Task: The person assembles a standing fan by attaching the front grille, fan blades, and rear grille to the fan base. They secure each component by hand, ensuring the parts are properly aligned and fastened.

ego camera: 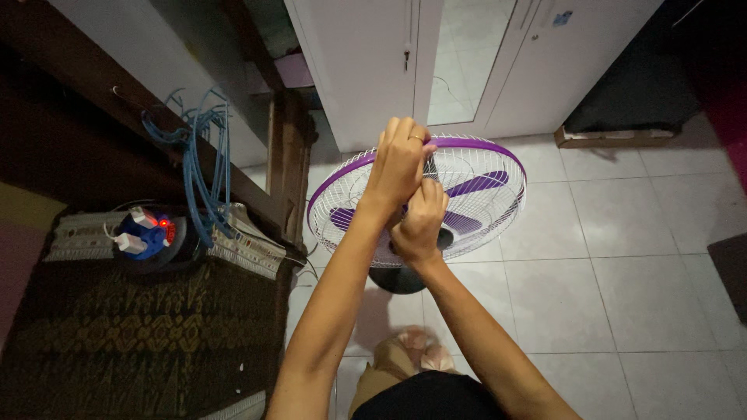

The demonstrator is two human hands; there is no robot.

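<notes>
Gripping the purple rim at the top of the fan (pixel 475 183), the left hand (pixel 398 162) has its fingers clamped on the grille edge. The right hand (pixel 420 218), just below and touching it, is curled shut against the white grille. The fan stands on the tiled floor (pixel 622 257) before a white wardrobe (pixel 366 70).

Room is dim overall; light falls mainly on the white tiled floor (pixel 622 257) and white cabinet (pixel 366 70), which show soft glare. Left side lies in deep shadow. Edges bend from wide-angle distortion. Slight softness on the forearms at the lower frame.
</notes>
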